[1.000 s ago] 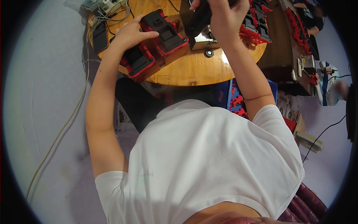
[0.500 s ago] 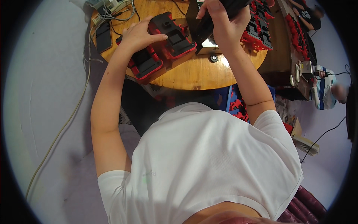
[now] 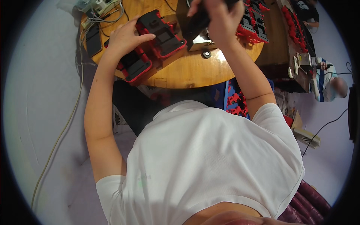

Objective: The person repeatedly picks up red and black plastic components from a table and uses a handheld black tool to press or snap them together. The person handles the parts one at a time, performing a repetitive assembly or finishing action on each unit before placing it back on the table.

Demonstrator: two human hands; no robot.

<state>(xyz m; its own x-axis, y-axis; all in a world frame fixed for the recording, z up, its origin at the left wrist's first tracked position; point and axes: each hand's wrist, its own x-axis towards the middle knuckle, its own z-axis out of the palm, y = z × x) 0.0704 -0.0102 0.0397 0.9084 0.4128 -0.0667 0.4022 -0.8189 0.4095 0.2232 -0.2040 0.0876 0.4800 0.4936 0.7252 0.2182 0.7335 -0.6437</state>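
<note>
My left hand point(image 3: 124, 40) is spread over two black-and-red plastic casings, thumb stretched out onto the upper casing point(image 3: 161, 35) and fingers along its left side. The lower casing point(image 3: 135, 66) lies just under the wrist, close to the table's near edge. Both casings have a dark rectangular recess. My right hand point(image 3: 221, 26), smeared by motion, is closed around a dark black object point(image 3: 198, 23) at the picture's top edge. The object's kind cannot be made out, and part of it is cut off. Below it sits a box with a shiny face point(image 3: 202, 42).
A small round black piece point(image 3: 206, 54) lies on the round wooden table point(image 3: 183, 75). Red-and-black parts point(image 3: 255, 24) are at the right, with more in a blue crate point(image 3: 235, 101) below. A phone point(image 3: 93, 40) and tangled cables point(image 3: 108, 17) sit left. Another person point(image 3: 325, 80) is far right.
The whole view has shifted a little, so the table and casings appear farther left. My right hand and the black object are more blurred now. My left hand stays on the casings.
</note>
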